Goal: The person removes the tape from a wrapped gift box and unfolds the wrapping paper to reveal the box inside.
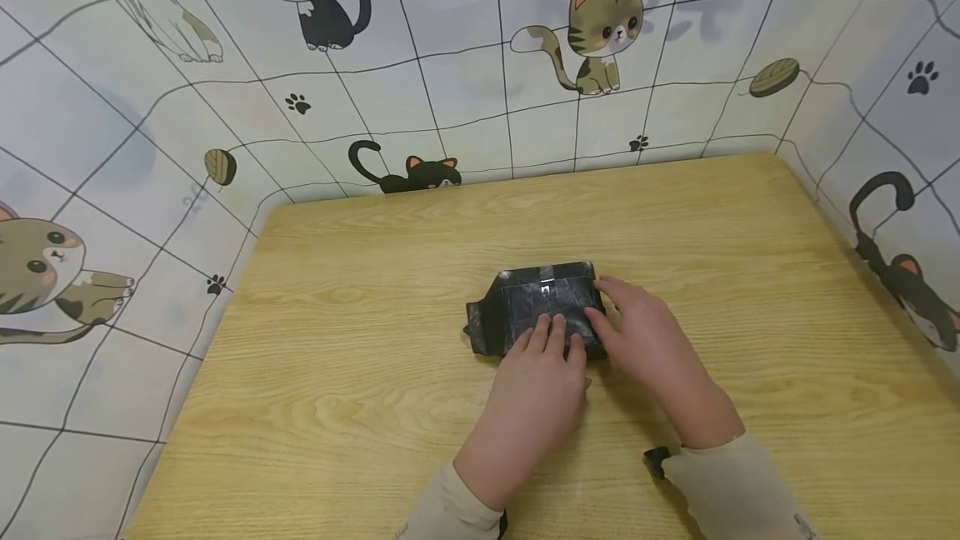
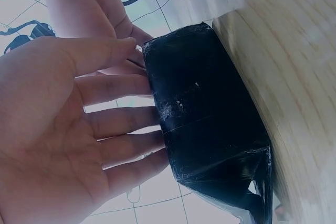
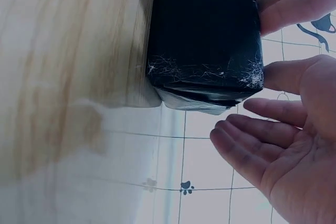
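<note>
Two hands meet one box (image 1: 536, 294), which lies on the table (image 1: 337, 357) with its long axis running roughly from nine to three o'clock in the head view, its flap (image 1: 478, 338) out at nine. From the left hand (image 1: 532, 382), the box sits at about twelve o'clock; that hand is the nearer to its middle, fingers nearly straight, fingertips resting on it by the six o'clock edge, gripping nothing. From the right hand (image 1: 654, 336), the box sits between nine and ten o'clock: thumb and forefinger, spread apart, meet its three o'clock end, while the right wrist view shows other fingers loosely bent and clear of it.
</note>
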Available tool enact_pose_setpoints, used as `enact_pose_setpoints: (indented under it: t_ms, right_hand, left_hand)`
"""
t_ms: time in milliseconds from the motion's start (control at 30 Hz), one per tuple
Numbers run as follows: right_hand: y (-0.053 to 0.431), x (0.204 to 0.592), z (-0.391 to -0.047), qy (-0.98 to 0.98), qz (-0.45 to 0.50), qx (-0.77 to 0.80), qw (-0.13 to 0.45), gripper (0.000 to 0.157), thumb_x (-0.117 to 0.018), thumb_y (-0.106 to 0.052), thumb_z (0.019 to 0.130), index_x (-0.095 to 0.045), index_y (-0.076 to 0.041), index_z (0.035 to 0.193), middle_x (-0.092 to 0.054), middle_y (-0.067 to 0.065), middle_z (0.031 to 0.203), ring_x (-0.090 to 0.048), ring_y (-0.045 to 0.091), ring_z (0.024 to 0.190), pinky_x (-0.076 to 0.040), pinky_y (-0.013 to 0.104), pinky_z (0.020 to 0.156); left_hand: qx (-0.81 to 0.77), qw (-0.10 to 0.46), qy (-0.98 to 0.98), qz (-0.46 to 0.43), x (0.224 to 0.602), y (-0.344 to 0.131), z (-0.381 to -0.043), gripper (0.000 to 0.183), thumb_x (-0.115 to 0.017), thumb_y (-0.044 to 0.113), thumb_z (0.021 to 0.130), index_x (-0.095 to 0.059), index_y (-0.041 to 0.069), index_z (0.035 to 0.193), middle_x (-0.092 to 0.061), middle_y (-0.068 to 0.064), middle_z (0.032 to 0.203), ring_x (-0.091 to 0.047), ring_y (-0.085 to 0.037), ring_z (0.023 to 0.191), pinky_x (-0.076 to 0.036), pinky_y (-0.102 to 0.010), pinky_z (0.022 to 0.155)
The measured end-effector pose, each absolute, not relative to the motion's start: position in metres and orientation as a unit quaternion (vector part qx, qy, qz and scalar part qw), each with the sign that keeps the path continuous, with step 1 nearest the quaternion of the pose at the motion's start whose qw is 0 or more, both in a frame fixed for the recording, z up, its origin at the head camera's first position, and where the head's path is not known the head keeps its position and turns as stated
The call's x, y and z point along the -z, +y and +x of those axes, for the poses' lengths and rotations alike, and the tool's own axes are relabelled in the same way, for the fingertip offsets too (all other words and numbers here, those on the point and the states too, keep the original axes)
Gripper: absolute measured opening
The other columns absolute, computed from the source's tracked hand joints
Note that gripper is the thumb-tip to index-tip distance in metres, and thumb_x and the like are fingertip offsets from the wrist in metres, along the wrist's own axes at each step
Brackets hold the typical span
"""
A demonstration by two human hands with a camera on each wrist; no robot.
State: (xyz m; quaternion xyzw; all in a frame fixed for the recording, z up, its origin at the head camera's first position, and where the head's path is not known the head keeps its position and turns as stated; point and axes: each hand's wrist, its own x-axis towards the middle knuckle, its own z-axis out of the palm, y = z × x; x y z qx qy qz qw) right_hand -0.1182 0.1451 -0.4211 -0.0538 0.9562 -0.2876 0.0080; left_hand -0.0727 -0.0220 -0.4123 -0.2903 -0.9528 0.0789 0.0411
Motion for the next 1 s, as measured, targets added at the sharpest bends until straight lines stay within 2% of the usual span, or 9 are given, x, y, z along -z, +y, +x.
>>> enact_pose_setpoints:
  t_ms: [233,500,1000]
  right_hand:
    - [0.146,0.416,-0.117,0.96,-0.086,0.265,-0.032,0.036,-0.067,-0.017,0.104,-0.069,0.003,0.135,-0.063,0.024,0.148,-0.059,0.046,0.139,-0.049,0.063,0.114]
    - [0.152,0.419,-0.132,0.956,-0.243,0.114,-0.119,0.028,-0.077,-0.016,0.098,-0.078,0.003,0.119,-0.076,0.018,0.127,-0.073,0.035,0.119,-0.063,0.049,0.096]
    - [0.16,0.435,-0.148,0.936,-0.287,0.154,-0.133,0.015,-0.078,-0.009,0.096,-0.08,0.0,0.108,-0.075,0.013,0.112,-0.068,0.031,0.107,-0.063,0.045,0.091]
  left_hand:
    - [-0.076,0.047,-0.951,-0.295,0.412,-0.023,-0.073,0.043,-0.061,0.044,0.107,-0.071,0.018,0.14,-0.065,-0.011,0.15,-0.062,-0.026,0.142,-0.056,-0.038,0.111]
    - [-0.076,0.047,-0.95,-0.3,0.411,-0.025,-0.074,0.043,-0.06,0.043,0.108,-0.071,0.018,0.141,-0.065,-0.011,0.151,-0.062,-0.026,0.143,-0.056,-0.038,0.112]
    - [-0.079,0.04,-0.95,-0.3,0.411,-0.025,-0.073,0.044,-0.06,0.044,0.108,-0.07,0.018,0.143,-0.064,-0.012,0.152,-0.061,-0.027,0.144,-0.055,-0.038,0.113]
